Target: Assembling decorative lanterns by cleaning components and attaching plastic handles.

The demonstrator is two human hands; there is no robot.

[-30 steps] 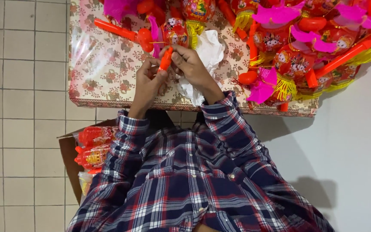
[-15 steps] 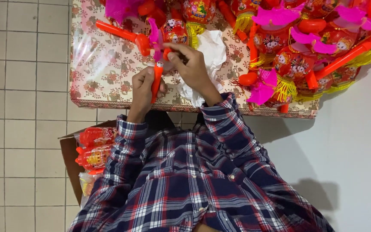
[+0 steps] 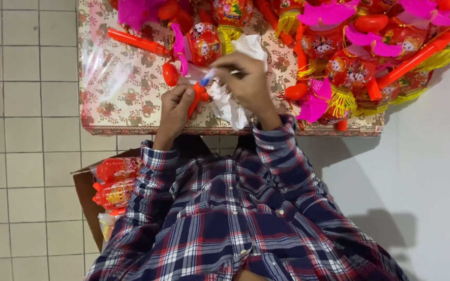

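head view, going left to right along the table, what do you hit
tiled floor → long orange stick → left hand gripping a short orange handle → right hand over white paper → pink paper piece → round red lantern with yellow tassel → white wall

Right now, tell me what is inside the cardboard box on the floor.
The cardboard box holds red plastic-wrapped lantern toys stacked near its open side. The plaid sleeve covers the rest, so anything deeper cannot be seen.
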